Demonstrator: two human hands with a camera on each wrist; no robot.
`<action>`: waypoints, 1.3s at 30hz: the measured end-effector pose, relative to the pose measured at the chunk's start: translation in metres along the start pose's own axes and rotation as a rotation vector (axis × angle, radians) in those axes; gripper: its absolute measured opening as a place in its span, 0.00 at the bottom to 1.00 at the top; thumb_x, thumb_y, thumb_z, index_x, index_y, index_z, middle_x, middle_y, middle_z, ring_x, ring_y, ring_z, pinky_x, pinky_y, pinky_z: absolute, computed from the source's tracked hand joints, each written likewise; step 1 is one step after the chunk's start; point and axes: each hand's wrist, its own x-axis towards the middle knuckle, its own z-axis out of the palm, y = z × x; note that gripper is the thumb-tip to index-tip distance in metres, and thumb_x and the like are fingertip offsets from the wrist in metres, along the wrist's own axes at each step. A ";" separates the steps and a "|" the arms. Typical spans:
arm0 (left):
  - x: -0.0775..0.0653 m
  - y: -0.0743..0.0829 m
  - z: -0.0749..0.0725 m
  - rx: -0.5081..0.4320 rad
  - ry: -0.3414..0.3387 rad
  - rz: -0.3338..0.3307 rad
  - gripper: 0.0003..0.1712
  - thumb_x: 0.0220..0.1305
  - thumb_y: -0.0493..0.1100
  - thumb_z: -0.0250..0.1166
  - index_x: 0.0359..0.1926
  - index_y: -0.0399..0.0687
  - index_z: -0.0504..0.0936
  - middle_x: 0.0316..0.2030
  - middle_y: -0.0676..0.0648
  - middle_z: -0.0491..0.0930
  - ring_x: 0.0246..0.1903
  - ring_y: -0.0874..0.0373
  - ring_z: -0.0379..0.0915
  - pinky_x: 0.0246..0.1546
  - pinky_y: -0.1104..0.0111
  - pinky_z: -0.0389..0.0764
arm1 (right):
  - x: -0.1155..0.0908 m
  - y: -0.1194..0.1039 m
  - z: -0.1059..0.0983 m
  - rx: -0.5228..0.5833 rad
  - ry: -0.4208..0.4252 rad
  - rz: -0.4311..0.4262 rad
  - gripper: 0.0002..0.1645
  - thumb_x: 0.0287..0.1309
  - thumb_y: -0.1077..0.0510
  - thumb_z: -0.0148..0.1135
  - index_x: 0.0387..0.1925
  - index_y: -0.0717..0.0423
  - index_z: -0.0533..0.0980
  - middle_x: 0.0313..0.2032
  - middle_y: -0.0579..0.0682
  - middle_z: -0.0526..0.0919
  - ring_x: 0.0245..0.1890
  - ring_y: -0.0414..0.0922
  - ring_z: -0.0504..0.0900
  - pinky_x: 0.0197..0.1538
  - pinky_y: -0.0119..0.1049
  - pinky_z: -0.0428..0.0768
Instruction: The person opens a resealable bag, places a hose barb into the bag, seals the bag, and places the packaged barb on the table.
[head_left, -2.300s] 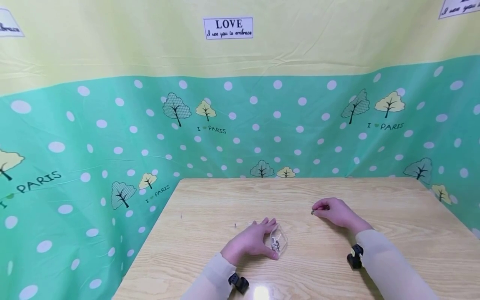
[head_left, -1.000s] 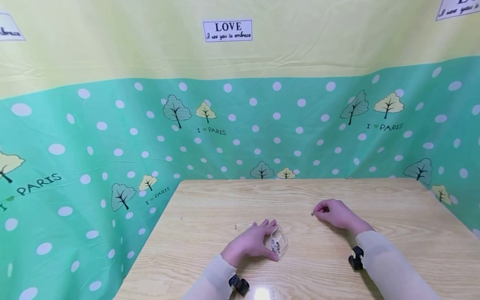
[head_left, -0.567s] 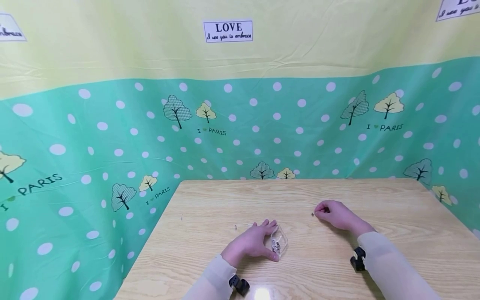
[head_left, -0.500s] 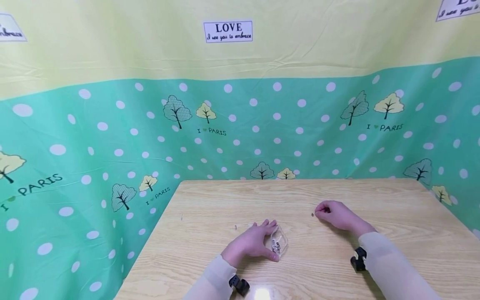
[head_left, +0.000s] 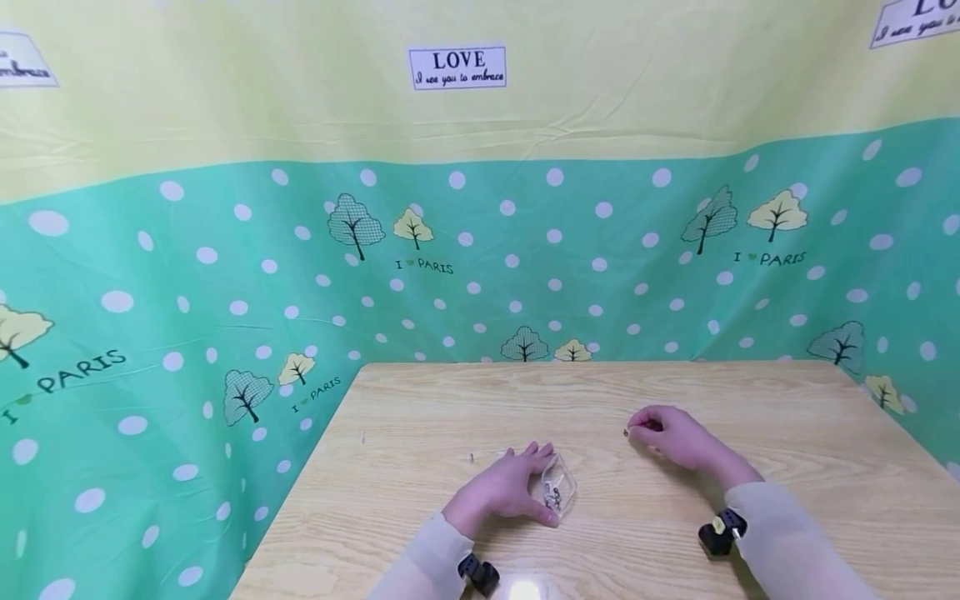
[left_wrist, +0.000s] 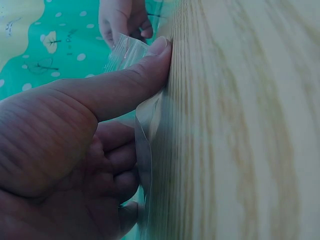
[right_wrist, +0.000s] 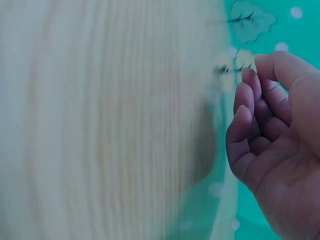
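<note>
On the left, my left hand (head_left: 510,487) holds a clear plastic bag (head_left: 567,477) low over the table, thumb on its near side and fingers spread behind. Small shiny metal pieces (head_left: 552,497) lie inside the bag. In the left wrist view the thumb lies across the bag's edge (left_wrist: 144,150), with the fingers curled on its other side. To the right, my right hand (head_left: 675,435) pinches with thumb and forefinger at a tiny brownish metal piece (head_left: 626,432) at the tabletop. In the right wrist view those fingertips (right_wrist: 265,62) nearly meet; the piece is hidden there.
Another tiny metal piece (head_left: 472,457) lies left of the bag. Farther left is a thin sliver-like mark (head_left: 363,437). The wooden table (head_left: 465,392) backs onto a green and yellow printed curtain (head_left: 480,275). Black cameras sit on both wrists.
The right fingertips drew slightly away from the tiny metal piece, then came back to it as the right wrist turned a little. The left hand and bag have stayed put.
</note>
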 end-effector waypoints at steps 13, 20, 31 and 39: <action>0.000 0.003 0.000 0.014 0.002 -0.003 0.58 0.50 0.54 0.86 0.79 0.45 0.70 0.81 0.50 0.61 0.82 0.50 0.51 0.83 0.49 0.51 | -0.019 -0.031 0.027 0.094 -0.012 -0.076 0.09 0.72 0.55 0.69 0.48 0.56 0.84 0.40 0.47 0.85 0.43 0.45 0.81 0.45 0.35 0.84; 0.000 0.003 0.000 0.015 -0.002 -0.001 0.58 0.50 0.55 0.86 0.79 0.45 0.70 0.81 0.50 0.61 0.82 0.50 0.51 0.83 0.48 0.51 | -0.025 -0.041 0.034 0.094 -0.048 -0.137 0.08 0.71 0.55 0.69 0.46 0.54 0.84 0.38 0.44 0.85 0.41 0.44 0.82 0.45 0.33 0.85; 0.000 0.001 -0.001 0.014 0.002 -0.005 0.58 0.50 0.56 0.86 0.79 0.45 0.70 0.81 0.50 0.61 0.82 0.50 0.51 0.83 0.49 0.51 | -0.027 -0.059 0.050 0.041 -0.089 -0.294 0.05 0.72 0.52 0.69 0.43 0.48 0.85 0.36 0.37 0.84 0.39 0.36 0.81 0.44 0.33 0.85; 0.001 -0.001 0.000 0.028 0.010 -0.001 0.58 0.50 0.58 0.86 0.79 0.46 0.70 0.81 0.51 0.62 0.82 0.50 0.52 0.82 0.49 0.53 | -0.025 -0.071 0.065 0.008 -0.083 -0.340 0.04 0.71 0.55 0.70 0.42 0.50 0.86 0.35 0.34 0.84 0.37 0.34 0.81 0.43 0.32 0.85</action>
